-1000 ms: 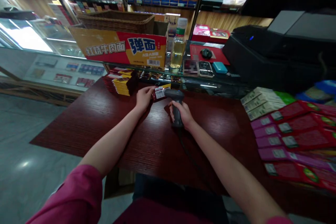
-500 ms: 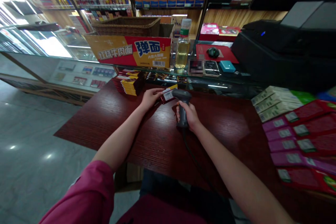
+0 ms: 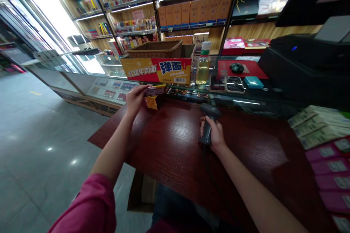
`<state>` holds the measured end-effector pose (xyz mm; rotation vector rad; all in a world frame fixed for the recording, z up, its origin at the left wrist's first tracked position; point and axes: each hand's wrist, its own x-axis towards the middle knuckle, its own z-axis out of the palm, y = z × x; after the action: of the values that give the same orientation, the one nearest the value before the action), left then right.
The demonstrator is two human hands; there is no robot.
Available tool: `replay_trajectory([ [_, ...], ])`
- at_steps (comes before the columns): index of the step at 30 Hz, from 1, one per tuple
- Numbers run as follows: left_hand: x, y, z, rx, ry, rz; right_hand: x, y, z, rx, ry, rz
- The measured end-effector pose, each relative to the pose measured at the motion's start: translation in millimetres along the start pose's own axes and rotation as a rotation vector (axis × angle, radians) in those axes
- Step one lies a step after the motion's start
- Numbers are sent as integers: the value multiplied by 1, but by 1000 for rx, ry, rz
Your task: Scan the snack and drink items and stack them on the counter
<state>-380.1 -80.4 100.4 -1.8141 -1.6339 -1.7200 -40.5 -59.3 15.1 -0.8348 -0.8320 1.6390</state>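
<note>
Dark red wood table point(image 3: 175, 149), scanner work in hand, looks partway. Left hand point(image 3: 135, 100) pinches a packet point(image 3: 155, 90), yellow along its top edge, thumb and fingers at its left end. Packet sits right above the stack point(image 3: 152, 102) of yellow-edged packs at the table's far edge; touching or just clear, cannot tell. Hand and packet hide part of the stack, so no count.

Right hand point(image 3: 216, 133) is wrapped round the scanner point(image 3: 208, 122) grip, fingers curled, scanner upright near the table's middle, cable point(image 3: 205, 160) trailing toward the person. Scanner and packet well apart; no barcode readable on the packet from here.

Done, as far as shows: packs piled, scanner up in the hand. Not done: packet not let go, scanner not put down. Whether this packet or the piled ones have been read, cannot tell. Cream boxes point(image 3: 314, 127) and purple packs point(image 3: 332, 169) lie at the right, neither hand on them; their status unclear too.
</note>
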Motion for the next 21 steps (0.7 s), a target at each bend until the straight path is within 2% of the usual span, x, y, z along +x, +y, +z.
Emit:
replay_trajectory([
  [4, 8, -27, -29, 94, -171, 61, 1, 1, 1, -17, -14, -2],
  [12, 24, -52, -66, 589, -448, 365, 2, 2, 0, -13, -6, 9],
  [14, 25, -57, -71, 620, -490, 379, 2, 1, 0, -12, -11, 3],
  [21, 5, -70, -69, 638, -536, 271, 0, 2, 0, -30, -13, -7],
])
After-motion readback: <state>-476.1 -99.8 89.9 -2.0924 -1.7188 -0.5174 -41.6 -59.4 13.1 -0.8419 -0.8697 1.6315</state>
